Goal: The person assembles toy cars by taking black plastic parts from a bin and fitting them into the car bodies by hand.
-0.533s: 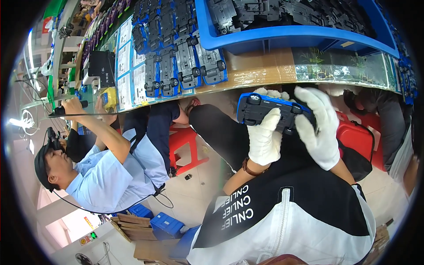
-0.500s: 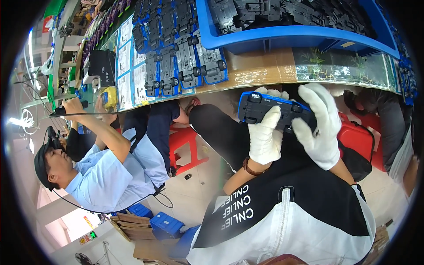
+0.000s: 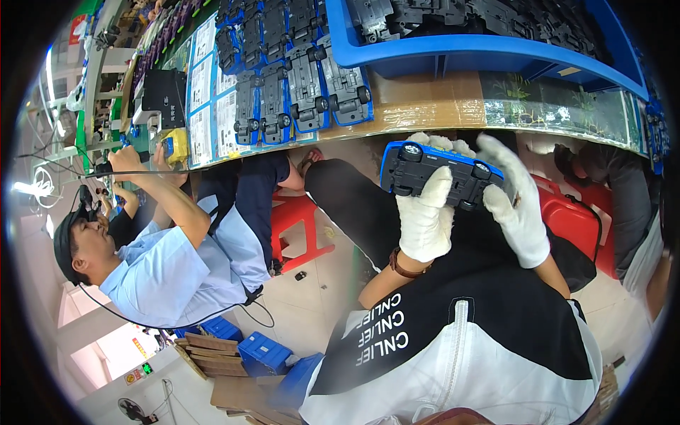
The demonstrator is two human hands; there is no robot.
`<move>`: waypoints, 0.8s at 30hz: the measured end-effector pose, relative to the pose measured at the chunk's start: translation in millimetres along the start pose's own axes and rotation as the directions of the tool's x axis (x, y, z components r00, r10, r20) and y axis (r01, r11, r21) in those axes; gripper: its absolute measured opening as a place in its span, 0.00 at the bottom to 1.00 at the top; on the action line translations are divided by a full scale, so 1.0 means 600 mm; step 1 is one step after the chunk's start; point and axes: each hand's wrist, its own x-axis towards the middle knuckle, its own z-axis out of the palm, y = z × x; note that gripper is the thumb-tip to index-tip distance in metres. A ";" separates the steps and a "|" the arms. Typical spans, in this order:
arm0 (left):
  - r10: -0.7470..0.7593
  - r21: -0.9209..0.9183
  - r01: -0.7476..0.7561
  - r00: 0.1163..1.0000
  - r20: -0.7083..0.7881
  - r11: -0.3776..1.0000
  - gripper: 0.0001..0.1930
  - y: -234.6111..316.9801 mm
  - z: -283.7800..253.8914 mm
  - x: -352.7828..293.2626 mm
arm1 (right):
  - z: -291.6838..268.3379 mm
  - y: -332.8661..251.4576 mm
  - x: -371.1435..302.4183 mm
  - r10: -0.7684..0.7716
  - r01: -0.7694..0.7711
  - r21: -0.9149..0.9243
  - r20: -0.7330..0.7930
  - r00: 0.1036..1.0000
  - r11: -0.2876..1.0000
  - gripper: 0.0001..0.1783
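Both my hands wear white cloth gloves and hold a blue toy car point(image 3: 438, 168) upside down, its black underside and wheels facing up. My left hand point(image 3: 426, 216) grips the car's near left side, with the thumb on the chassis. On the right end of the car is my right hand point(image 3: 516, 202), its fingers wrapped over the edge. I hold the car above my lap, just in front of the workbench edge point(image 3: 425, 113).
Several upturned toy car chassis point(image 3: 297, 71) lie in rows on the bench. A blue bin point(image 3: 482, 42) holds more black parts. A co-worker in a light blue shirt point(image 3: 170, 262) sits at my left on a red stool point(image 3: 301, 227). Cardboard and blue boxes point(image 3: 248, 350) lie on the floor.
My right hand's fingers have stretched a little higher over the car's right end. The car stays in nearly the same place.
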 end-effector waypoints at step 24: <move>-0.028 0.294 0.051 0.996 -0.082 0.954 0.24 -0.016 -0.013 0.010 | 0.000 -0.003 -0.016 0.249 -0.237 0.287 -0.008 0.968 0.928 0.32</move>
